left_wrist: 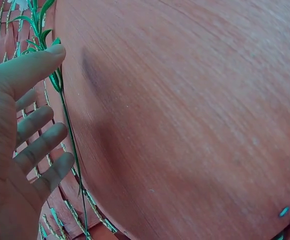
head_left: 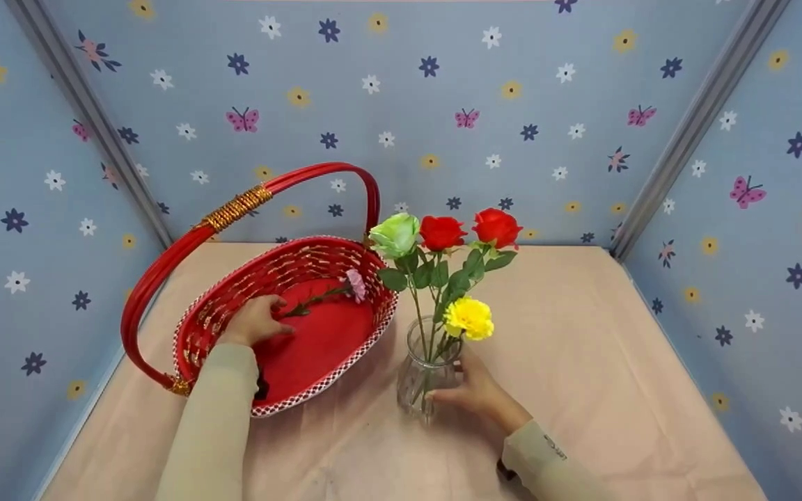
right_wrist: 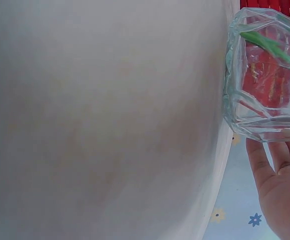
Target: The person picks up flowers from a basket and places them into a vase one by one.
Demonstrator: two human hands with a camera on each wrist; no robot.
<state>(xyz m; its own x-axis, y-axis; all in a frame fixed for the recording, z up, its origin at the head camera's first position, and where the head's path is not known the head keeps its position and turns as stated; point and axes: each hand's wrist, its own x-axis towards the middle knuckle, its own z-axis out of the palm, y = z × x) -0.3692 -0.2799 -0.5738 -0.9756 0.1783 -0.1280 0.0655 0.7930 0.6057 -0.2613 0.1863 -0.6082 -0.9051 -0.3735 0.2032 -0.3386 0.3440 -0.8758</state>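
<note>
A red woven basket (head_left: 345, 369) with a tall handle stands on the left of the table. Inside it lies a pink flower (head_left: 356, 284) on a green stem (left_wrist: 70, 135). My left hand (head_left: 255, 321) rests in the basket at the stem's near end. In the left wrist view the left hand (left_wrist: 25, 140) has spread, nearly straight fingers, and the thumb tip touches the stem's leaves. My right hand (head_left: 474, 390) wraps round the base of a glass vase (head_left: 429, 376) holding a green rose, two red roses and a yellow flower (head_left: 469, 318). The right wrist view shows fingers (right_wrist: 279, 180) against the vase (right_wrist: 264, 80).
The table carries a beige cloth (head_left: 582, 362), with bare cloth to the right of the vase and in front. Blue flower-patterned walls (head_left: 443, 104) close in the back and both sides. The basket handle (head_left: 234, 209) arches high over the left side.
</note>
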